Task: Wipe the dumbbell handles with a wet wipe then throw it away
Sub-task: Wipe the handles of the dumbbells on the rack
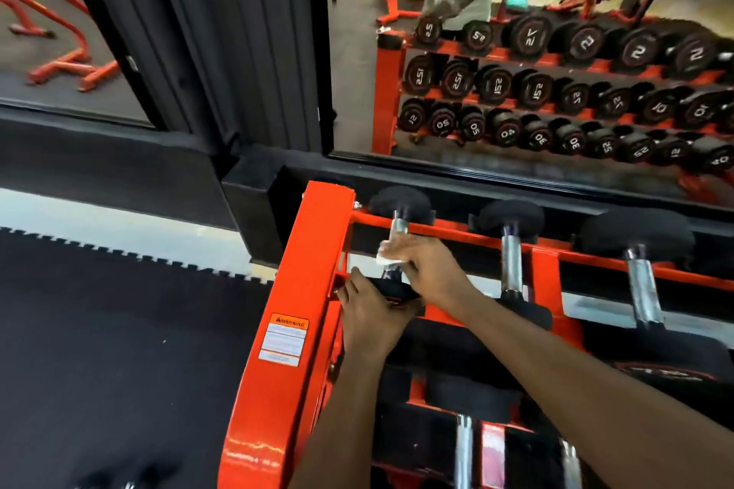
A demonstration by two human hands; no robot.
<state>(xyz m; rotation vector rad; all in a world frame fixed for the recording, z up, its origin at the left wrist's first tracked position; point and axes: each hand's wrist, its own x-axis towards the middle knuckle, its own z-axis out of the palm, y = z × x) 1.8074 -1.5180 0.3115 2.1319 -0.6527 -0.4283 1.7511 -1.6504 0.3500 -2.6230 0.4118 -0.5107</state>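
Fingers point(409, 250) of my right hand point(431, 270) are curled round the white wet wipe point(384, 258), pinching it against the chrome handle point(398, 225) of the leftmost dumbbell point(399, 204) on the top tier. My left hand point(369, 314) grips that dumbbell's near black head, fingers wrapped over it. The next dumbbell point(510, 250) sits just beside it on the same orange rack point(306, 270), which has a warning sticker point(284, 339) on its end post. The rack stands by black interlocking rubber mats point(119, 329), right in front of a wall mirror point(357, 91) that reflects the numbered dumbbell rows and more orange gym gear.
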